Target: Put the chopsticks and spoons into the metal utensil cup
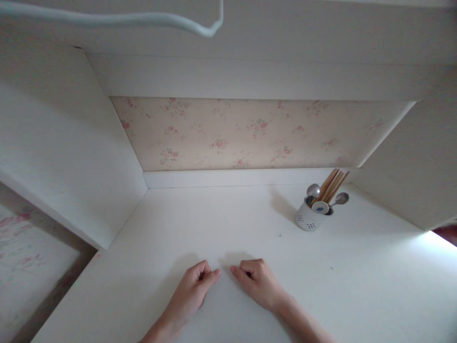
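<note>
Both fists rest on the white desk (221,214), thumbs pointing toward each other with a small gap between them. My left hand (194,288) is closed with its fingers curled in, and nothing shows in it. Likewise curled, my right hand (259,283) holds nothing that I can see. Beyond my right hand, toward the back right, stands a white utensil holder (307,218) with small holes in its side. Out of it stick several wooden chopsticks (332,186), a metal spoon (313,190), a second metal spoon (342,198) and a white ceramic spoon (320,207) with a blue mark.
A white side panel (71,133) rises on the left and another panel (403,166) on the right. Floral wallpaper (228,136) covers the back, under an overhanging white shelf (257,78). A pale cable (143,19) hangs across the top left.
</note>
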Available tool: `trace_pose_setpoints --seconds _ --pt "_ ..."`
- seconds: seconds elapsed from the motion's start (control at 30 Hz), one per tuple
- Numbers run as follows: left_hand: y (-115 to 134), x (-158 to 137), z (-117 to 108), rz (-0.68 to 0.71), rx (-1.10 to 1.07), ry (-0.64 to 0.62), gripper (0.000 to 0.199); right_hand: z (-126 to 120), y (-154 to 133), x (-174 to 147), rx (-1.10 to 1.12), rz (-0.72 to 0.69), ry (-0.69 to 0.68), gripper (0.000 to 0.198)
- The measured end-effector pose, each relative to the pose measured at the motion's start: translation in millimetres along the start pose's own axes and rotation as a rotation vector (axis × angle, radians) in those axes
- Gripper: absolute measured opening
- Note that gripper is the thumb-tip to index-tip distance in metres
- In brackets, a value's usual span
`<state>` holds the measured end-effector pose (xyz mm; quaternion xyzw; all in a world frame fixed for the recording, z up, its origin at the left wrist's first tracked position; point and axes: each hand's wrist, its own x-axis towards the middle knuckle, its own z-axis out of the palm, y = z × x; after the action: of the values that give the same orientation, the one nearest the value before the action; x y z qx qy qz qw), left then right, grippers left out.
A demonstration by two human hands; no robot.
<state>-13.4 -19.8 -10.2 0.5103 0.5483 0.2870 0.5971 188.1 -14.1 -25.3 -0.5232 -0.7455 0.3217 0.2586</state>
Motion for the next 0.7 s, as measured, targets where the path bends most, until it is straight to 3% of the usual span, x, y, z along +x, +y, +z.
trace_pose_setpoints --seconds 0.13,0.23,0.33,0.47,0.57,0.7 --pt "-1.5 2.6 -0.4 0.003 -0.034 0.003 0.043 1.5 1.2 0.9 0.061 0.035 0.073 0.049" --pt "-1.7 3.4 -0.9 -0.010 -0.061 0.018 0.044 -3.1 8.0 2.5 0.139 0.124 0.224 0.046" --pt "-1.3 2.2 -0.9 -0.004 -0.065 0.041 0.045 -18.8 24.9 4.5 0.164 0.229 0.477 0.042" --pt "2.8 -2.7 1.4 0.011 -0.057 0.083 0.046 -55.7 58.1 2.6 0.046 0.414 0.972 0.040" --pt "6.1 -6.6 3.0 0.021 -0.078 0.103 0.047 -84.0 80.0 -2.7 0.000 0.551 1.232 0.062" --pt "5.5 -8.4 2.3 0.044 -0.114 0.092 0.047 -108.5 95.7 -2.9 0.047 0.631 1.294 0.094"
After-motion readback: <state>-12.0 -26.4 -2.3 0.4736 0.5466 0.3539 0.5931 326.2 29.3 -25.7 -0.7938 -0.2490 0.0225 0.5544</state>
